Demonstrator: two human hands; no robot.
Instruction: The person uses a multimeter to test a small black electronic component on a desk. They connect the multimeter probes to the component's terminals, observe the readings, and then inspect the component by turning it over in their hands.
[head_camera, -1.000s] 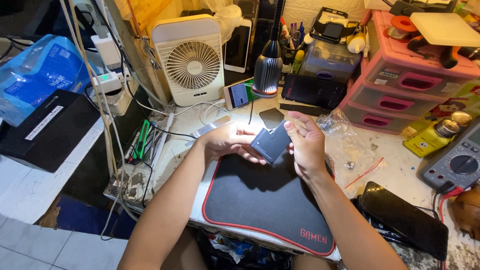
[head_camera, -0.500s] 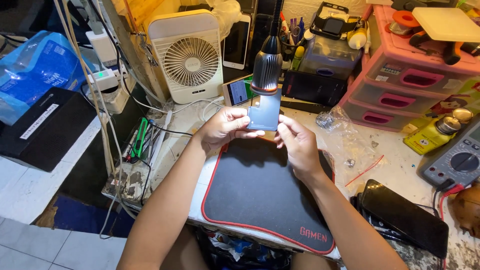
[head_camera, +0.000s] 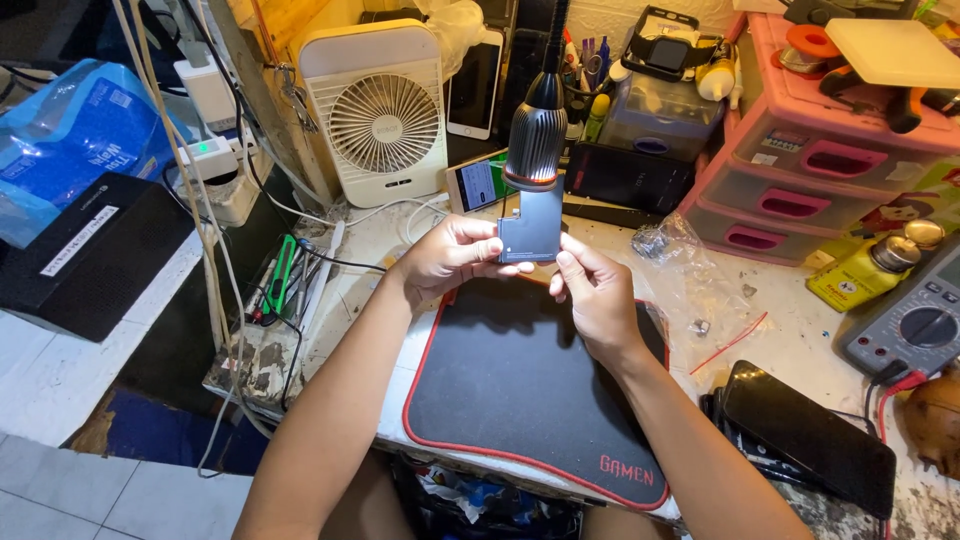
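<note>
At frame centre we note the left hand (head_camera: 450, 255) and right hand (head_camera: 590, 290) both closed on the grey plate (head_camera: 530, 228), directly beneath the lamp head (head_camera: 536, 140), above the black mat (head_camera: 530, 380).

A small flat metal plate (head_camera: 532, 226), grey-blue and roughly square with a notch cut from one upper corner, is held upright, its broad face toward the camera, just under the lamp head (head_camera: 536, 145) and above the black mat (head_camera: 520, 390).
</note>
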